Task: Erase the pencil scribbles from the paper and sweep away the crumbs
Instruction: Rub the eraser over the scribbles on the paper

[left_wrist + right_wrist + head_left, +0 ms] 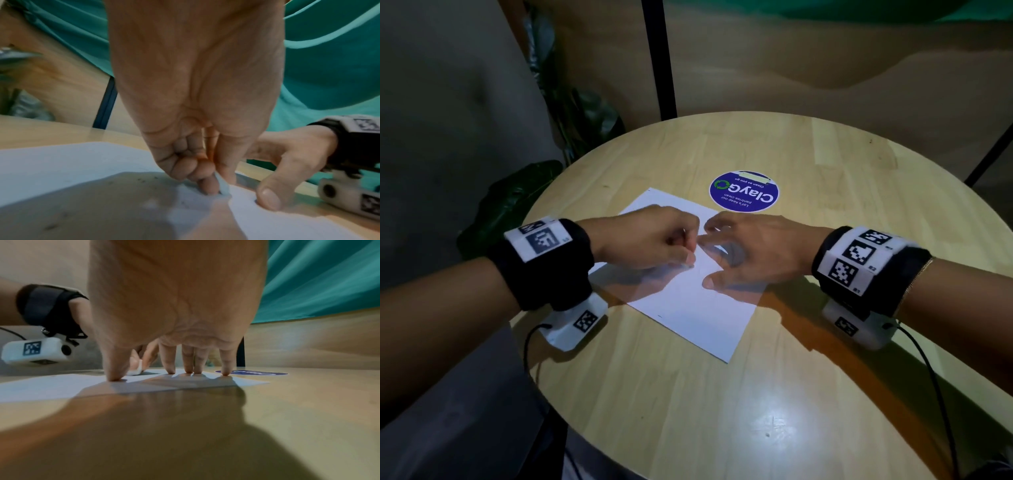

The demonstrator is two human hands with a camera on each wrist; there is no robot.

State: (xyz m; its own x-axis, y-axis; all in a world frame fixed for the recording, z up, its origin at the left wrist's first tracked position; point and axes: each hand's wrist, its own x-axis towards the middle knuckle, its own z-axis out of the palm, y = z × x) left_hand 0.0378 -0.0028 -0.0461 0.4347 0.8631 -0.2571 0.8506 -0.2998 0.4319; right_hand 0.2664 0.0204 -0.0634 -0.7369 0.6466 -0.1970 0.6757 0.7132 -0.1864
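A white sheet of paper [688, 308] lies on the round wooden table [825, 171]. My left hand [654, 240] is curled over the sheet's far part and pinches a small white eraser [223, 186] between thumb and fingers, its tip down on the paper [61, 162]. The eraser [135, 370] also shows behind my right thumb. My right hand [750, 250] is spread, its straight fingertips [170, 371] and thumb pressing the paper [51, 387] flat near its right edge. A few dark crumbs [141, 179] dot the sheet beside the eraser. Pencil marks are too faint to make out.
A round blue ClayGo sticker [743, 195] sits on the table just beyond the paper. A dark-leaved plant [517, 198] stands off the table's left edge, and a black pole [659, 58] rises behind it. Cables trail from both wrist cameras toward the near edge.
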